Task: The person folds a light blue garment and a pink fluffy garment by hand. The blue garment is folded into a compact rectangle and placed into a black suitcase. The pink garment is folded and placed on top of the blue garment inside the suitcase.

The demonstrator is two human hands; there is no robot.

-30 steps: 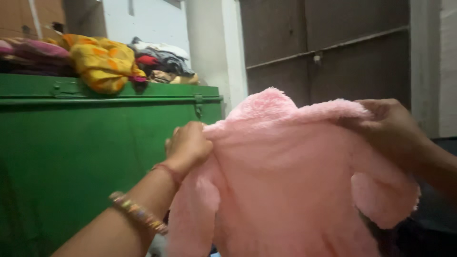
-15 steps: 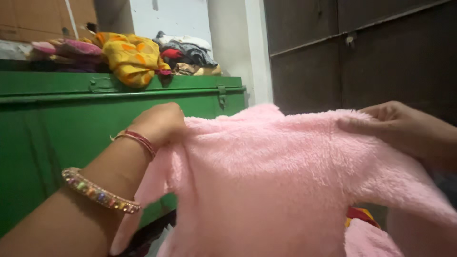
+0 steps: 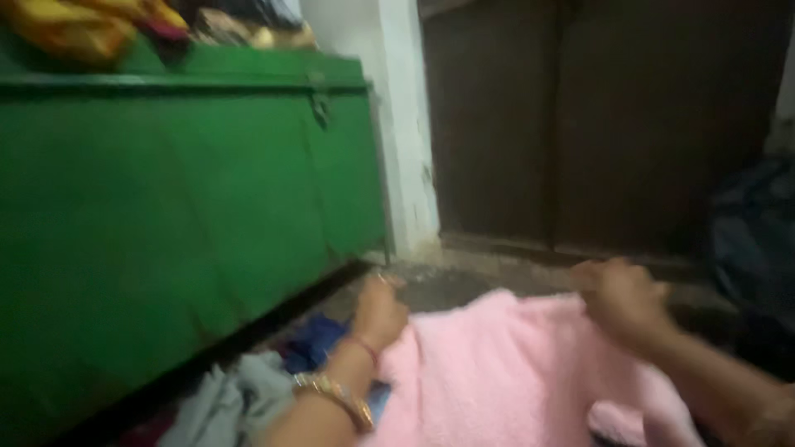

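Note:
A fluffy pink garment lies low in front of me, spread toward the floor. My left hand grips its left top edge, with a red thread and a beaded bangle on that wrist. My right hand holds the right top edge, fingers closed on the fleece. The picture is blurred by motion, so the finger details are unclear.
A large green metal trunk fills the left side, with yellow and other clothes piled on top. Grey and blue clothes lie on the floor by its base. A dark wooden door and a white pillar stand ahead.
Both hands have dropped the pink garment from chest height down toward the floor, and the view has tilted downward. The grip on both top corners is kept.

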